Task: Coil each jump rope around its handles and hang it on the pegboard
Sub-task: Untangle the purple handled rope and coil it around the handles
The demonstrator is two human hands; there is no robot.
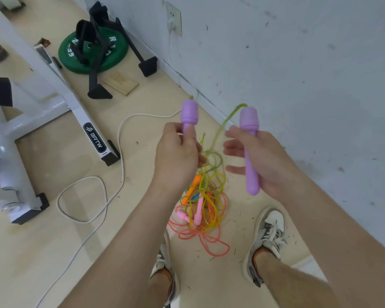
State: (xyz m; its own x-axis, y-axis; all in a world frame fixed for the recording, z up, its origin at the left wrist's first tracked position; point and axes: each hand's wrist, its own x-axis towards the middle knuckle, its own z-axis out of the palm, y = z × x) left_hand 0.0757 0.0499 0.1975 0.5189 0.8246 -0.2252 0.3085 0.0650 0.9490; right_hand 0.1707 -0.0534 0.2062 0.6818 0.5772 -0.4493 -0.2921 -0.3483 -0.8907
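- Left hand [178, 152]: fingers closed around the stem of the left purple handle [189, 116], whose head points up.
- Right hand [260, 158]: holds the right purple handle [250, 147] across the palm, with the fingers only loosely bent. The two hands are raised and apart, side by side.
- Green rope [218, 130]: runs from both handle tops and hangs slack down between the hands. No turn lies around either handle.
- Pile of ropes [207, 203]: lies on the floor [42, 152] between the person's shoes, directly below the hands. It holds orange handles [193, 185], pink handles [198, 212] and tangled yellow and coral cords, all uncoiled.
- Progress: judged as the very start. One rope is lifted and its coiling is not begun, the others wait, and none is hung. The pegboard is not in view.
- White cable [120, 134]: loops over the floor left of the pile.
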